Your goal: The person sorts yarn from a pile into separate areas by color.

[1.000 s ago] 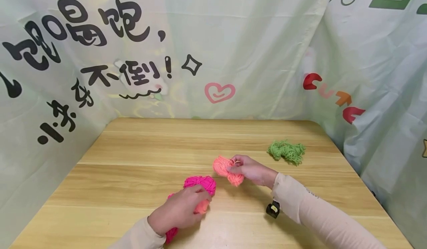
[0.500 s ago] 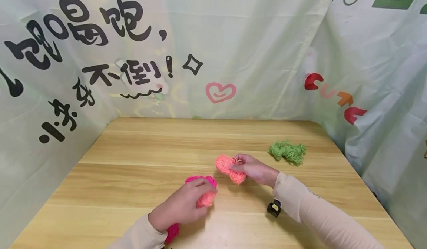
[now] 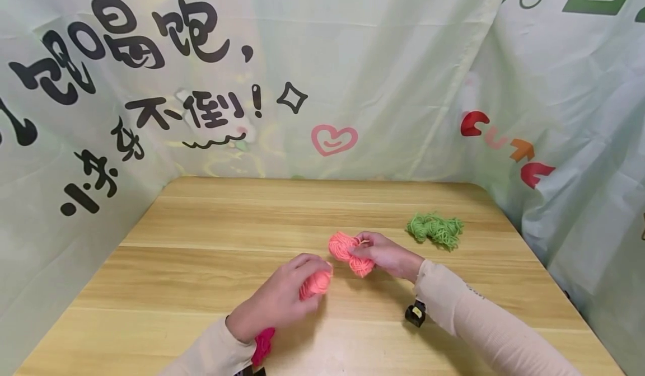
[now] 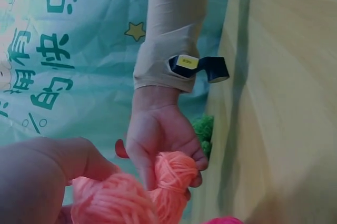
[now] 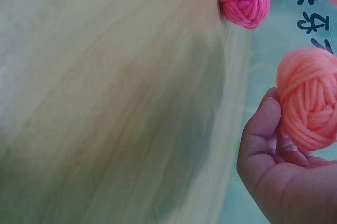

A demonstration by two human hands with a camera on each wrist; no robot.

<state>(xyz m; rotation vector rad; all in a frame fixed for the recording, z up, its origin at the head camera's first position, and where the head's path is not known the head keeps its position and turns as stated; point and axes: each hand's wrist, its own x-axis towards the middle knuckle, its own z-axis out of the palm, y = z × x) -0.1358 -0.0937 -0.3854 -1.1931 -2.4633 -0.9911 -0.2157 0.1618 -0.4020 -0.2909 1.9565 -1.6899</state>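
Grips a coral yarn ball [image 3: 316, 284] in the curled left hand [image 3: 278, 296]; pinches a coral yarn bundle [image 3: 342, 247] in the right hand [image 3: 385, 254]. Holds both above the table [image 3: 201, 253]: seems past lifting, short of putting either down. Has pink yarn [image 3: 263, 344] by the left sleeve [image 3: 216, 351] and green yarn [image 3: 435, 230] farther off, perhaps left to do.

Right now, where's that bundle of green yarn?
In the head view, the green yarn lies on the right side of the table, toward its far edge, beyond and rightward of the right hand holding coral yarn.
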